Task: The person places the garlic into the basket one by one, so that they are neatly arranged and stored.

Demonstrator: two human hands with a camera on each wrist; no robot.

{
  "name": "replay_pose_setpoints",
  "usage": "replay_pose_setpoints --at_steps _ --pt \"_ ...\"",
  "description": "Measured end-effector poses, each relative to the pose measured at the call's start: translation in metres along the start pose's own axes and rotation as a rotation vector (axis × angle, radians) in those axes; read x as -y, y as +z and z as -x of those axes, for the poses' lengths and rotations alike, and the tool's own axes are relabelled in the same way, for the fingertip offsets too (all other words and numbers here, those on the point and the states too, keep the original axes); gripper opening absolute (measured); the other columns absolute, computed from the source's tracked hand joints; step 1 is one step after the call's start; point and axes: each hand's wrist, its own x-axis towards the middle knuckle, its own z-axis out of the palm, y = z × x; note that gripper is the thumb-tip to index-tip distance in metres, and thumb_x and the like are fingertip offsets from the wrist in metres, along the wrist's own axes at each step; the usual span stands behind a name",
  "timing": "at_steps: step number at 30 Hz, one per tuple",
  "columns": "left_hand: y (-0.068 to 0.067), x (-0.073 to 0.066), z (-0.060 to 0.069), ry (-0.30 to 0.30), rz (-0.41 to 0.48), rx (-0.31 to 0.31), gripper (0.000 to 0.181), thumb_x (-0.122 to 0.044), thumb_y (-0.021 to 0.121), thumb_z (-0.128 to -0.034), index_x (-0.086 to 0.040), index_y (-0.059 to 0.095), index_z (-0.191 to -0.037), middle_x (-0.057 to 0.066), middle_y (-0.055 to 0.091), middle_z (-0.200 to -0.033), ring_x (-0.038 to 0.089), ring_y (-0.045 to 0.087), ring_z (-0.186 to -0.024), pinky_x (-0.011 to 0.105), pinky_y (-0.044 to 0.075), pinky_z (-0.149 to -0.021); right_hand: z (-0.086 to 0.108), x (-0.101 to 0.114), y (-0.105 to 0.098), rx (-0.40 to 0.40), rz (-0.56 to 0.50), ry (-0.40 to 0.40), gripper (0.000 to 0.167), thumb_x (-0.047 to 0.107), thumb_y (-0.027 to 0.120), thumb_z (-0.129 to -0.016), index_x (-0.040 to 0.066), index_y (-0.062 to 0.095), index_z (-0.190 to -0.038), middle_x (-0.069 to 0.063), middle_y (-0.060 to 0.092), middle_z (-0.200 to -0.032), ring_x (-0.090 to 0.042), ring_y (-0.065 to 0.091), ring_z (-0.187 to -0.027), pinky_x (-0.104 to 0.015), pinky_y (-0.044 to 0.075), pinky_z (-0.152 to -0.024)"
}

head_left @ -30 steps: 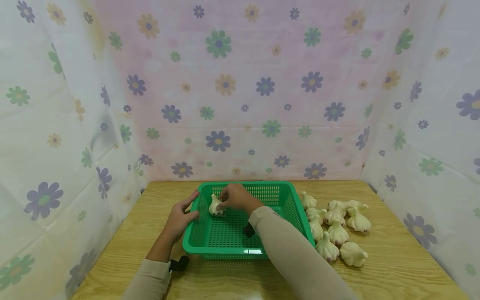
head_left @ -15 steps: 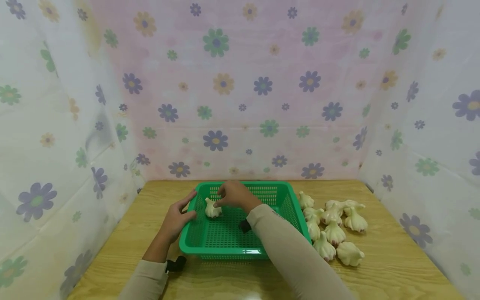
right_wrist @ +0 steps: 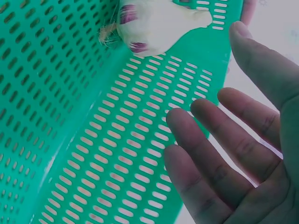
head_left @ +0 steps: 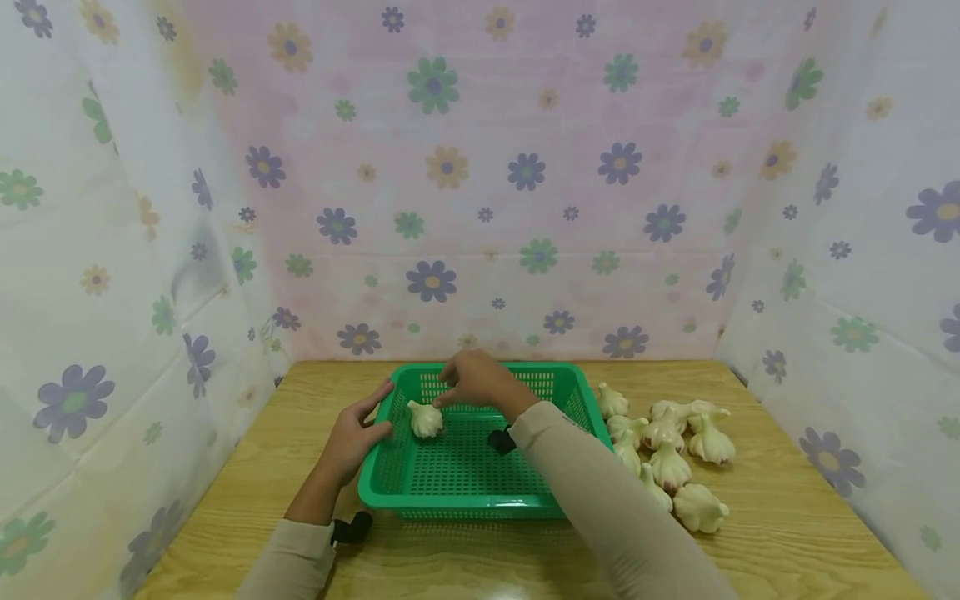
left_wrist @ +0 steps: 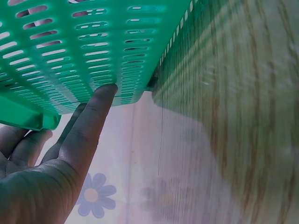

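Observation:
A green perforated plastic basket (head_left: pixel 465 502) stands on the table, with one white garlic bulb (head_left: pixel 427 422) inside near its left wall. At the left rim is my left hand (head_left: pixel 351 437); its thumb lies over the rim and a finger (left_wrist: pixel 88 123) rests against the outer wall. My right hand (head_left: pixel 483 383) hovers over the basket just right of that bulb. In the right wrist view its fingers (right_wrist: pixel 205 154) are spread and hold nothing, and the purple-streaked bulb (right_wrist: pixel 156 23) lies apart from them.
Several more garlic bulbs (head_left: pixel 667 454) lie grouped on the wooden table (head_left: pixel 787 525), right of the basket. My right forearm crosses the basket's front right corner and partly covers one bulb. Flowered sheets (head_left: pixel 480 217) enclose the table at the back and sides.
The garlic bulb went from my right hand's grasp to the basket floor. My right hand let go and drew slightly up and right. The left hand stays at the rim.

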Motion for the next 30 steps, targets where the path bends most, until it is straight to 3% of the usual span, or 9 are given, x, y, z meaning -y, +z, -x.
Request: replay_pose_setpoints --at_steps 8,13,17,23,30 --pt "-0.001 0.0 -0.003 0.008 -0.004 -0.005 0.076 0.007 0.059 -0.0907 -0.011 0.037 -0.162 0.005 0.024 -0.172 0.043 0.033 -0.151 0.03 0.052 -0.067 0.011 -0.004 -0.016 0.016 -0.015 -0.026 0.056 0.048 0.082 -0.085 0.017 0.073 -0.131 -0.001 0.074 -0.124 -0.017 0.069 -0.113 -0.039 0.057 -0.093" --pt "-0.002 0.0 -0.002 0.013 -0.002 -0.003 0.075 0.007 0.058 -0.0915 -0.011 0.037 -0.162 0.006 0.024 -0.172 0.044 0.028 -0.153 0.03 0.052 -0.067 0.024 -0.008 -0.03 -0.015 -0.049 -0.048 0.058 0.048 0.083 -0.084 0.015 0.073 -0.131 -0.003 0.074 -0.126 -0.021 0.068 -0.116 -0.043 0.056 -0.096" --pt "-0.004 0.0 -0.001 0.004 0.003 0.001 0.075 0.006 0.058 -0.093 -0.013 0.037 -0.162 0.006 0.022 -0.172 0.045 0.032 -0.151 0.03 0.052 -0.067 0.037 -0.01 -0.044 -0.039 -0.105 -0.053 0.058 0.047 0.083 -0.085 0.015 0.072 -0.132 -0.006 0.074 -0.126 -0.026 0.069 -0.116 -0.045 0.056 -0.094" --pt "-0.005 0.0 -0.001 0.006 0.001 -0.001 0.074 0.005 0.058 -0.0939 -0.014 0.037 -0.162 0.004 0.022 -0.173 0.044 0.03 -0.152 0.03 0.052 -0.068 0.057 -0.019 -0.063 -0.092 -0.162 -0.048 0.056 0.046 0.083 -0.085 0.023 0.07 -0.135 -0.001 0.074 -0.124 -0.02 0.073 -0.105 -0.038 0.059 -0.087" --pt "-0.003 0.003 -0.002 0.006 0.022 0.014 0.073 0.004 0.058 -0.0942 -0.011 0.036 -0.162 0.006 0.02 -0.173 0.044 0.026 -0.154 0.03 0.053 -0.07 0.077 -0.035 -0.076 -0.133 -0.193 -0.054 0.053 0.047 0.081 -0.087 0.025 0.07 -0.134 -0.001 0.072 -0.126 -0.025 0.073 -0.108 -0.04 0.06 -0.087"
